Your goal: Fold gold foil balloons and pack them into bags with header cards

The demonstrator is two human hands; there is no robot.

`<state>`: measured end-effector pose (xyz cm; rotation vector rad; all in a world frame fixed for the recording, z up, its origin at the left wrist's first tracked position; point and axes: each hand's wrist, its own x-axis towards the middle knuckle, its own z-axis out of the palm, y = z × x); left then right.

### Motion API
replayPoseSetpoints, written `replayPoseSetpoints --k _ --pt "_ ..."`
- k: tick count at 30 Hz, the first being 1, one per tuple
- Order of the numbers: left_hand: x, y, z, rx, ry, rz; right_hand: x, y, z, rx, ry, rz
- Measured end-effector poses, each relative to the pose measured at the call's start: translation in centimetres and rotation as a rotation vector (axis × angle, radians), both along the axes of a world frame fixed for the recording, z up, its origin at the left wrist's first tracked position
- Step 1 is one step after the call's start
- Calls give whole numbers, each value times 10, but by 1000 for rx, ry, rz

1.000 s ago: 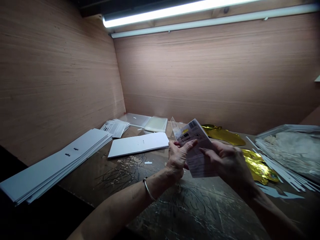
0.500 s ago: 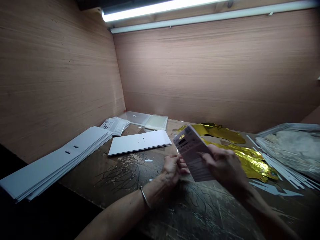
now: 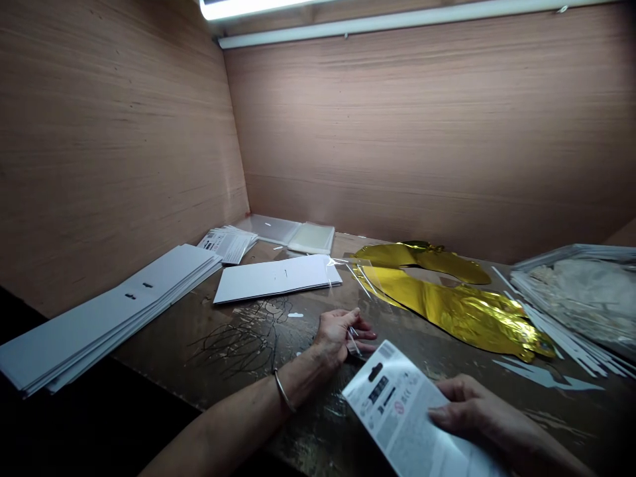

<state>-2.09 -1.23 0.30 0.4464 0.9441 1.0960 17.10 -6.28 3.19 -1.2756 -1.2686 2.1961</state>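
My right hand grips a white printed card with a hang hole and black marks, low at the front of the worktop. My left hand, a thin bangle on its wrist, pinches the near end of a clear plastic sleeve that lies flat on the dark worktop and reaches back toward the gold foil. The card and the sleeve are apart.
Gold foil pieces lie at the middle right. A white card sheet lies beyond my left hand. A long stack of white cards runs along the left. Printed cards and clear bags sit at the back. White strips and packets lie at the right.
The two hands have come apart. My right hand has brought the printed card down toward me, and my left hand has lowered to the worktop with the clear sleeve. The view has tilted down.
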Motion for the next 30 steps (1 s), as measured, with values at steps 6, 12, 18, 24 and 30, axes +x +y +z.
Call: replayPoseSetpoints --k 6,12,18,24,30 --pt "-9 -9 10 11 1 -76 -11 12 -13 5 31 41" --pt "-25 -19 16 -20 35 -116 -3 21 -12 51 38 -52" --pt "-21 -23 11 -24 23 -82 -12 13 -9 91 0 -217" --pt "-7 -23 6 51 -51 -16 -26 12 -14 211 -32 -366" --pt "3 -25 1 122 -207 -40 -38 17 -17 334 5 -526"
